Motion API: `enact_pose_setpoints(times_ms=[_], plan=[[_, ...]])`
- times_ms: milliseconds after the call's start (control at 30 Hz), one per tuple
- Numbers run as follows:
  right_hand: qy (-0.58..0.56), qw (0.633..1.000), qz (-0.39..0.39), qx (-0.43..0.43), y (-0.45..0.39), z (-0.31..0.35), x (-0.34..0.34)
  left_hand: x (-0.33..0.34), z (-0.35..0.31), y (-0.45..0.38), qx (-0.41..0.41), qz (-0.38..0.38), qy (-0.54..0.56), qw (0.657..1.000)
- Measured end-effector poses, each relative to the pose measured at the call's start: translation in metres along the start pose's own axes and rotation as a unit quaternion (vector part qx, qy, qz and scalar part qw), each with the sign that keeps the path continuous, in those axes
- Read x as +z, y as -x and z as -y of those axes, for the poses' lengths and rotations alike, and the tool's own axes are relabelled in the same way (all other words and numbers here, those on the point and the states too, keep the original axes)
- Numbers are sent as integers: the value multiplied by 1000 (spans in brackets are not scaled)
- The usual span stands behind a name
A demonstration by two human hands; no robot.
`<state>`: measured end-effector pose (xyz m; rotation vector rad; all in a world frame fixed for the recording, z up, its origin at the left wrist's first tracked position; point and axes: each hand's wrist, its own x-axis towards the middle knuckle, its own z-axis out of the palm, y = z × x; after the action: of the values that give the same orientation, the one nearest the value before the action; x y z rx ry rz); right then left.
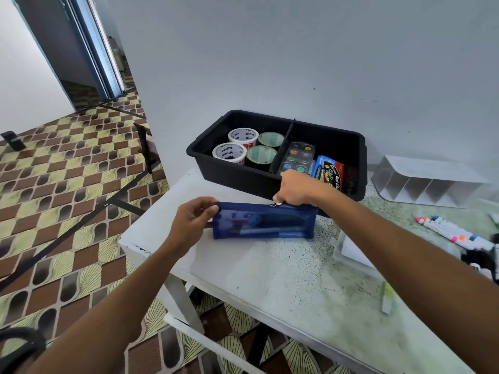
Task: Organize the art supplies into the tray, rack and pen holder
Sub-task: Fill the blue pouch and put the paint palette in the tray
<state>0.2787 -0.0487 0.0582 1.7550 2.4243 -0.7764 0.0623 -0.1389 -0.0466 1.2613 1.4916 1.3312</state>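
Observation:
A blue mesh pencil pouch with pens inside stands on its long edge on the white table. My left hand grips the pouch's left end. My right hand pinches the zipper pull at the top edge, about two thirds along. Behind them sits a black divided tray: several tape rolls fill its left compartment, a watercolor palette and a crayon box lie in the right one.
A white slotted rack stands at the back right by the wall. Several markers lie at the right edge, with a clear plastic box and a small pale green piece nearer me. The table's left edge drops to patterned floor.

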Motion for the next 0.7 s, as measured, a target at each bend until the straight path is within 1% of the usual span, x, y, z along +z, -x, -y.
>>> enact_pose_setpoints(times_ms=[133, 233, 300, 400, 533, 600, 700], plan=[[41, 998, -42, 26, 6, -25, -6, -16, 1, -7, -22, -30, 7, 999], [13, 998, -52, 42, 13, -41, -8, -24, 2, -9, -29, -42, 14, 999], [19, 996, -67, 53, 17, -46, -6, -24, 2, -11, -28, -40, 7, 999], [53, 990, -121, 58, 23, -45, 4, -21, 3, -11, -23, -48, -19, 998], [85, 975, -202, 39, 32, -44, 27, -22, 5, -5, -27, -44, 8, 999], [58, 964, -261, 9, 35, -50, 41, -22, 5, 0, -29, -38, 23, 999], [-37, 942, -331, -38, 40, -59, 63, -20, 5, 11, -33, -26, 40, 998]])
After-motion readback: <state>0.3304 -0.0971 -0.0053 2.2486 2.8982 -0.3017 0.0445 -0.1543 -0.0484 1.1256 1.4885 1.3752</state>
